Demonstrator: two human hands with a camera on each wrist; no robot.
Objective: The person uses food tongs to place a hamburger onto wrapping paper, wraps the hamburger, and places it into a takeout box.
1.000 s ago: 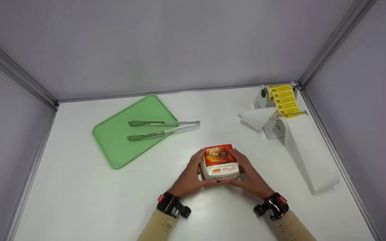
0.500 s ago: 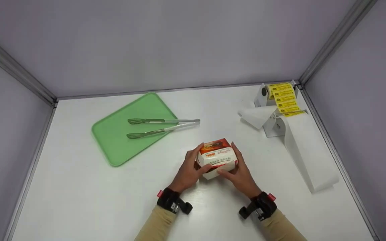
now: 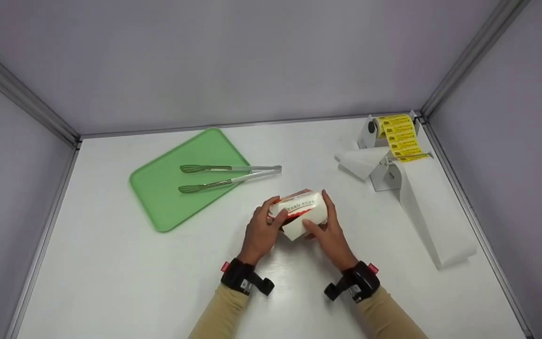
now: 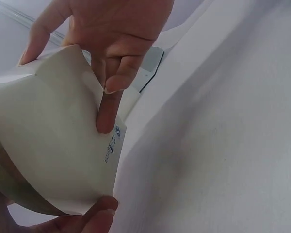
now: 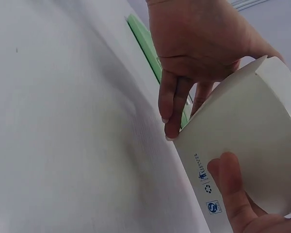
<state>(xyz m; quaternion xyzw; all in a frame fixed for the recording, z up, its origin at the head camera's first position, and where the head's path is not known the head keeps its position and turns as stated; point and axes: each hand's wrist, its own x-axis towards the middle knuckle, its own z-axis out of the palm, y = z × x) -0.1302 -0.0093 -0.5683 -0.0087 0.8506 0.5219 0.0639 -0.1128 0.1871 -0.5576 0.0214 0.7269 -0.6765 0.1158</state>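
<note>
A paper burger box (image 3: 305, 203), white with red trim and a burger picture on its lid, is held tilted between both hands. My left hand (image 3: 260, 234) grips its left side, thumb on the near face and fingers round the far side. On the right side, my right hand (image 3: 336, 237) holds it the same way, thumb also on the near face. The wrist views show the plain white underside, with small blue print near an edge and fingertips pressed against it. In the head view the lid's picture is mostly turned away from me.
A green tray (image 3: 170, 214) lies at the left, with open tongs (image 3: 207, 187) across it, their joined end past its right edge. At the back right stands a dispenser (image 3: 386, 178) with a roll of yellow labels (image 3: 400, 136); its white backing strip (image 3: 433, 212) trails forward.
Both hands have tipped the burger box back, so its burger picture turned away and the front and underside came into view. The box moved slightly up and left; the right hand shifted left.
</note>
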